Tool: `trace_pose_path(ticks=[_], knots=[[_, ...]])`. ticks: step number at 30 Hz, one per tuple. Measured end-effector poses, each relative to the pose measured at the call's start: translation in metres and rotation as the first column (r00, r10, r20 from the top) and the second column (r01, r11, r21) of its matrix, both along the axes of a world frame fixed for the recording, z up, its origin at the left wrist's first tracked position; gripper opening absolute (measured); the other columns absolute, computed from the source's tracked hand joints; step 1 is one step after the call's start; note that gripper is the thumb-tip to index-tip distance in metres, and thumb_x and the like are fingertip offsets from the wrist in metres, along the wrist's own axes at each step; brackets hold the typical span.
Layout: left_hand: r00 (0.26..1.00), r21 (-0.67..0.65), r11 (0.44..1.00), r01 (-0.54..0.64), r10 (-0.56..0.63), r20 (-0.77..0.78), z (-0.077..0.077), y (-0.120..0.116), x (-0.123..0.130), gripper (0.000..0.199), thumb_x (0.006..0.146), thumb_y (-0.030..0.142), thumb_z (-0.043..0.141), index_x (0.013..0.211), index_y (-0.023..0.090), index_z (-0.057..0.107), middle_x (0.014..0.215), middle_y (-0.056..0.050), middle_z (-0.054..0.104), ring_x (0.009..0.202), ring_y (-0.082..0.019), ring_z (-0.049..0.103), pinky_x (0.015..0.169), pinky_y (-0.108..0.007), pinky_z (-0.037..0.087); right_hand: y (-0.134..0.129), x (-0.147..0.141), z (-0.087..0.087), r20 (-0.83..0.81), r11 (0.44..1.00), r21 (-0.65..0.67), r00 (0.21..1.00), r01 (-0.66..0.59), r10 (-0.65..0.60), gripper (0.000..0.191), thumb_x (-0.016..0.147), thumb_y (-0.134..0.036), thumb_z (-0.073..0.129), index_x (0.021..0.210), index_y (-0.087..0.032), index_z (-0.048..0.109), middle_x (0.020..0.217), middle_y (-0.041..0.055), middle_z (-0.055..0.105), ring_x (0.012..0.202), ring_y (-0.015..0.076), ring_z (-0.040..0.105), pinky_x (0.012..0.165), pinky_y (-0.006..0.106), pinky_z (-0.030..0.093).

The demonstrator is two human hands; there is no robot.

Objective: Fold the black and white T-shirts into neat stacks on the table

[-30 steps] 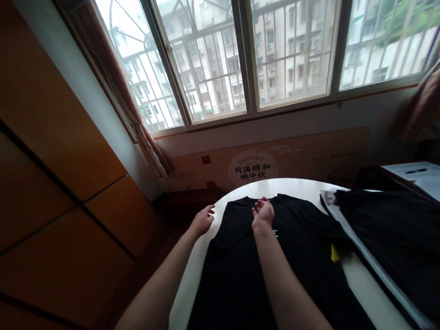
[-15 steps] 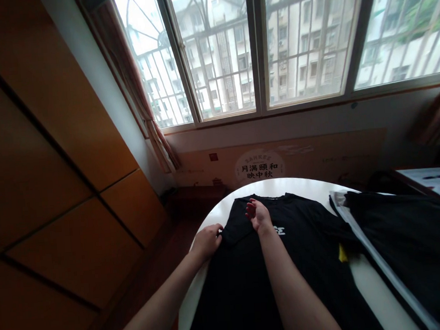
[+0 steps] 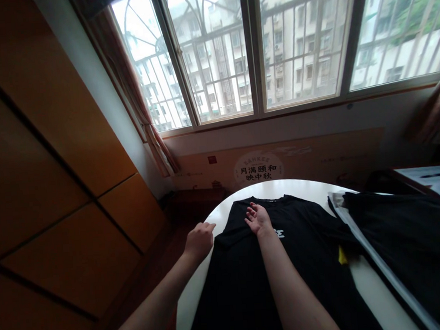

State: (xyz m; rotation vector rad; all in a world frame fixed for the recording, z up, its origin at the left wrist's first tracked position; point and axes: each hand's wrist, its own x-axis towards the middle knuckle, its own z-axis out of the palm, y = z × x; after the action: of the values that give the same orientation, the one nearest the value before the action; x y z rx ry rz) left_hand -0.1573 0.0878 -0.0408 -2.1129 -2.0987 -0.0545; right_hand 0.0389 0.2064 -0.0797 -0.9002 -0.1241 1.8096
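Palm up, fingers loosely parted, right hand [image 3: 258,219] over a black T-shirt [image 3: 310,264] on a white table [image 3: 188,300].
Left hand [image 3: 198,241], forefinger out, by the sleeve [image 3: 225,240]; whether it pinches cloth, cannot tell. Right forearm partly hides the white print [image 3: 279,233]; dark cloth [image 3: 410,242] crowds the other sleeve [image 3: 332,227]. Collar [image 3: 271,199] windowward, long axis running away from the wearer. Wall panel [image 3: 190,164]: 月满颐和 映中秋.
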Motion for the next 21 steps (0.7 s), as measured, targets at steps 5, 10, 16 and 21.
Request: trace_pose_path(ticks=[5, 10, 16, 21], knots=[[0.986, -0.072, 0.988, -0.135, 0.142, 0.091, 0.005, 0.072, 0.015, 0.035, 0.098, 0.035, 0.046, 0.116, 0.022, 0.072, 0.115, -0.011, 0.074, 0.105, -0.028, 0.069, 0.085, -0.036, 0.054, 0.002, 0.003, 0.002, -0.052, 0.997, -0.014, 0.996, 0.072, -0.073, 0.013, 0.088, -0.020, 0.049, 0.093, -0.024, 0.060, 0.077, -0.0028, 0.062, 0.071, 0.0133, 0.058, 0.074, 0.030, 0.049], [0.965, -0.140, 0.968, -0.209, 0.228, 0.129, -0.011, 0.127, 0.037, 0.045, 0.096, 0.052, 0.050, 0.105, 0.017, 0.075, 0.110, -0.016, 0.074, 0.102, -0.032, 0.070, 0.082, -0.039, 0.056, 0.004, 0.006, 0.004, -0.101, 0.994, -0.041, 0.989, 0.101, -0.105, 0.012, 0.087, -0.019, 0.047, 0.092, -0.024, 0.056, 0.074, -0.0027, 0.061, 0.067, 0.0134, 0.059, 0.070, 0.029, 0.051], [0.962, -0.151, 0.963, -0.221, 0.241, 0.130, -0.019, 0.163, 0.049, 0.039, 0.100, 0.049, 0.055, 0.113, 0.014, 0.067, 0.116, -0.011, 0.070, 0.106, -0.024, 0.067, 0.093, -0.045, 0.055, 0.008, 0.007, 0.000, -0.153, 0.995, -0.053, 0.984, 0.081, -0.088, 0.013, 0.084, -0.018, 0.044, 0.090, -0.025, 0.054, 0.072, -0.0016, 0.062, 0.065, 0.0148, 0.061, 0.070, 0.031, 0.052], [0.962, -0.174, 0.962, -0.211, 0.236, 0.138, -0.018, 0.182, 0.043, 0.032, 0.099, 0.042, 0.060, 0.113, 0.014, 0.065, 0.112, -0.009, 0.068, 0.099, -0.022, 0.067, 0.087, -0.043, 0.058, 0.013, 0.007, -0.004, -0.146, 0.997, -0.033, 0.987, 0.068, -0.073, 0.013, 0.083, -0.019, 0.044, 0.090, -0.026, 0.054, 0.074, -0.0015, 0.063, 0.068, 0.0148, 0.061, 0.077, 0.033, 0.052]])
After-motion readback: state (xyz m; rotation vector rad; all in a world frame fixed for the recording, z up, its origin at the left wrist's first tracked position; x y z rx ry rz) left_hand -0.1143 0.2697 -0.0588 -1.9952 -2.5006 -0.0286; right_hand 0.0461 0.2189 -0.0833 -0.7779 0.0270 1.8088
